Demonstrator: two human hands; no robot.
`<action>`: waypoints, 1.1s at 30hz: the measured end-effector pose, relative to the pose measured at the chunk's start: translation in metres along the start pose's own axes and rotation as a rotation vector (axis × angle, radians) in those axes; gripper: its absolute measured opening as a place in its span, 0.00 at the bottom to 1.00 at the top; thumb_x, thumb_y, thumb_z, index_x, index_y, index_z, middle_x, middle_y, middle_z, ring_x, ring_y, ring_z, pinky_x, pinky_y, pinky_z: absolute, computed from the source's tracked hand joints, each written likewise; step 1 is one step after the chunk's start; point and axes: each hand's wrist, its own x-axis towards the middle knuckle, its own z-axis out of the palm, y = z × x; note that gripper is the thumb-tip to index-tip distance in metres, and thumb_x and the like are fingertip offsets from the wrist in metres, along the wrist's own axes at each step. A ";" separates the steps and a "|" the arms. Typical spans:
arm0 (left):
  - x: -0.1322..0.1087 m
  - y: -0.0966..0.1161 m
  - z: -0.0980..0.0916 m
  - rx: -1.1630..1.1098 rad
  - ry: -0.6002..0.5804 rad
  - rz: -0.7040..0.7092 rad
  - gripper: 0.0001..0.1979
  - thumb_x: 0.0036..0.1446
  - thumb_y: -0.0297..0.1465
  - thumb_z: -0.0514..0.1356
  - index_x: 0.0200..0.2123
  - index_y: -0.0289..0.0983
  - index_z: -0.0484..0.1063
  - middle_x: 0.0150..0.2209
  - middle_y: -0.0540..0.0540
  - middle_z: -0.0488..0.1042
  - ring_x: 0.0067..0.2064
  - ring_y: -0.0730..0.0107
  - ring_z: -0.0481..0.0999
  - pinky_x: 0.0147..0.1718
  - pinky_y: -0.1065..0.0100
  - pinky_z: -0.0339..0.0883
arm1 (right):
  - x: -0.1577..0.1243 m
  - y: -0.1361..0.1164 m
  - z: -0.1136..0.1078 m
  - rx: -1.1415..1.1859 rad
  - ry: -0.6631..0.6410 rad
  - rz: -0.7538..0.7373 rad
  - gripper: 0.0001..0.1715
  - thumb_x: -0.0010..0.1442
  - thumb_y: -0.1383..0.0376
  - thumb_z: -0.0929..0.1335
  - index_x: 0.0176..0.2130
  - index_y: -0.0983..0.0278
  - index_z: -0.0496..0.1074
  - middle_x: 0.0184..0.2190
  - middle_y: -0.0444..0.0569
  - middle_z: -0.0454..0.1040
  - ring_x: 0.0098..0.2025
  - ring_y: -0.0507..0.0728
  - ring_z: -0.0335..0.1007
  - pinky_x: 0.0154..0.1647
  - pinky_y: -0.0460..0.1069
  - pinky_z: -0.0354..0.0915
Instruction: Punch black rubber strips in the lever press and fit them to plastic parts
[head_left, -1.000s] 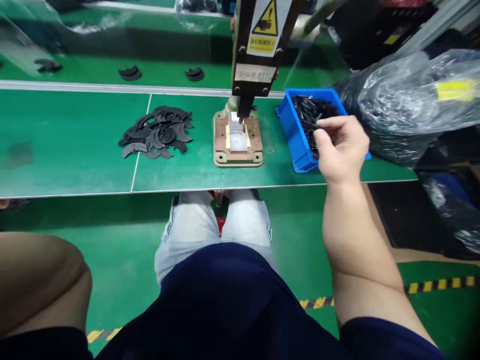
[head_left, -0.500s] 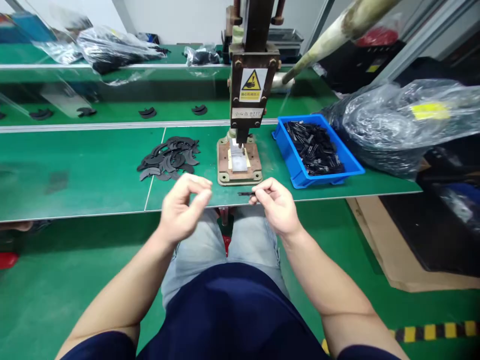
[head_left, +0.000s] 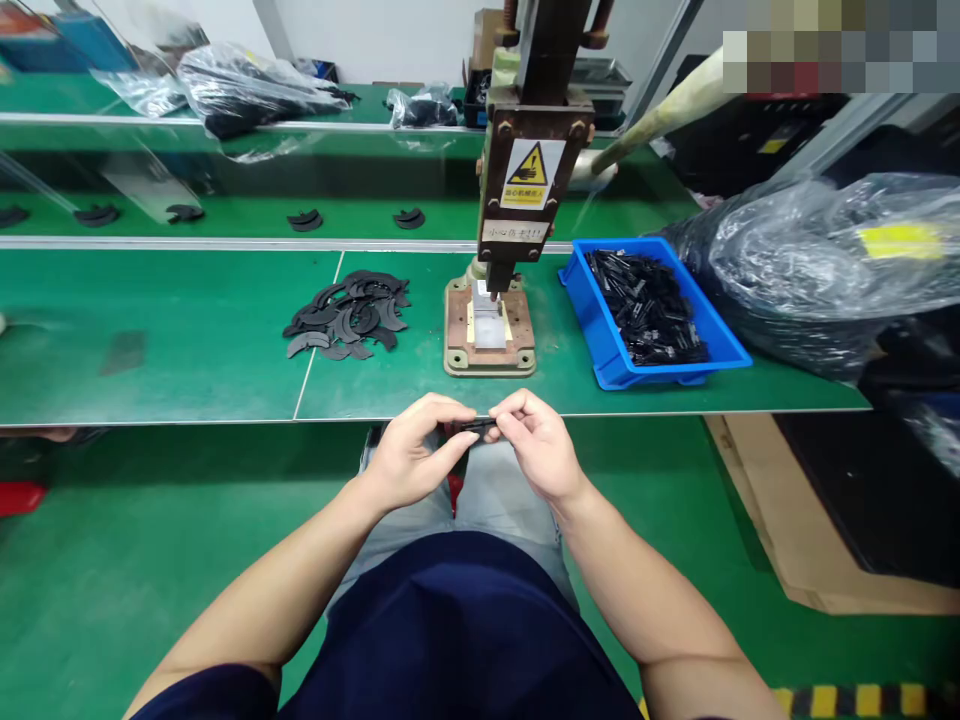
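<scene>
A thin black strip-like part [head_left: 477, 425] is pinched between both hands at the front edge of the green table. My left hand [head_left: 420, 452] is closed on its left end, thumb below and fingers above. On its right end my right hand [head_left: 538, 445] is closed, thumb and fingertips together. Fingertips hide much of the part. Just beyond the hands stands a hand press [head_left: 517, 230] with a warning label, its base plate [head_left: 454, 340] holding a pale metal fixture [head_left: 490, 330]. Nothing black lies visibly on that fixture.
Left of the press lies a pile of black curved pieces [head_left: 349, 315]. A blue bin [head_left: 615, 365] of slim black parts stands on the right, with a large plastic-wrapped bundle [head_left: 810, 250] beside it. Several curved pieces [head_left: 409, 218] sit on the strip behind the rail.
My left hand has moved right and down and now grips the black part, which only my right hand held before. The hands have come together, and the view has shifted slightly.
</scene>
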 end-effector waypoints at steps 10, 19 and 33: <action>0.065 -0.065 -0.013 0.241 0.039 0.028 0.05 0.71 0.33 0.65 0.45 0.41 0.81 0.43 0.46 0.85 0.45 0.64 0.84 0.48 0.61 0.77 | 0.055 -0.079 -0.067 -0.628 0.206 -0.431 0.20 0.74 0.49 0.70 0.39 0.61 0.80 0.36 0.48 0.80 0.40 0.54 0.77 0.45 0.50 0.73; 0.156 -0.134 0.004 0.608 -0.220 -0.039 0.13 0.73 0.36 0.59 0.49 0.41 0.84 0.47 0.41 0.85 0.51 0.52 0.80 0.55 0.52 0.72 | 0.130 -0.270 -0.052 -0.322 0.048 -0.933 0.46 0.72 0.57 0.43 0.49 0.72 0.80 0.41 0.38 0.79 0.55 0.53 0.79 0.47 0.56 0.65; 0.160 -0.127 0.009 0.673 -0.313 0.017 0.17 0.74 0.33 0.56 0.52 0.42 0.85 0.52 0.40 0.84 0.54 0.49 0.80 0.55 0.49 0.72 | 0.082 -0.155 -0.055 -0.621 0.004 -1.159 0.16 0.65 0.49 0.76 0.34 0.56 0.76 0.31 0.46 0.73 0.48 0.62 0.75 0.76 0.72 0.63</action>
